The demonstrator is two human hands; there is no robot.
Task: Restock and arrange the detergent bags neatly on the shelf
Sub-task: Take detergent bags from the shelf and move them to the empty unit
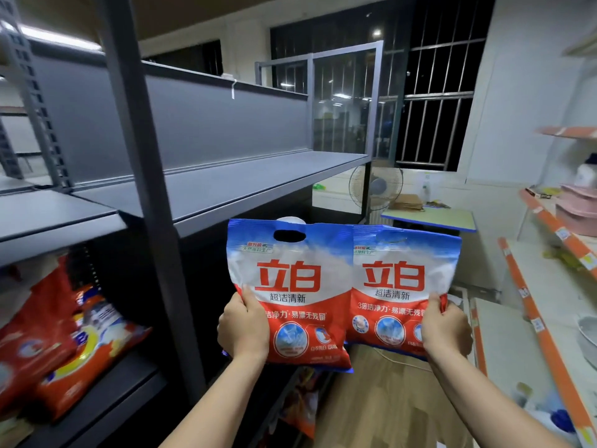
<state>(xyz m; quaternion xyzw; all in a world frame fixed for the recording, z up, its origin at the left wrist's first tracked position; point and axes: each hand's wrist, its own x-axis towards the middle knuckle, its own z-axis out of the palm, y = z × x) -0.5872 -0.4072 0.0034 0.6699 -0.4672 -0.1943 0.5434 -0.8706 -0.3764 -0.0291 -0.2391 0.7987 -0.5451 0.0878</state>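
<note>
Slick plastic is your risk: you hold the left detergent bag [289,292] and the right detergent bag [403,286] upright, side by side in the air in front of the grey shelf [258,179], each gripped only at a lower outer edge. Top-heavy, either could fold over or slide free as you lift. Your left hand [244,328] wraps its bag's lower left edge, thumb across the front; your right hand [447,328] clamps the other's lower right edge, fingers curled behind.

Held red, white and blue plastic detergent bags: two [290,295] [399,286]
Grey metal shelf [245,185], orange-red bags beneath: two at least [29,337] [93,354]
Bare hands: two [244,328] [447,329]
</note>
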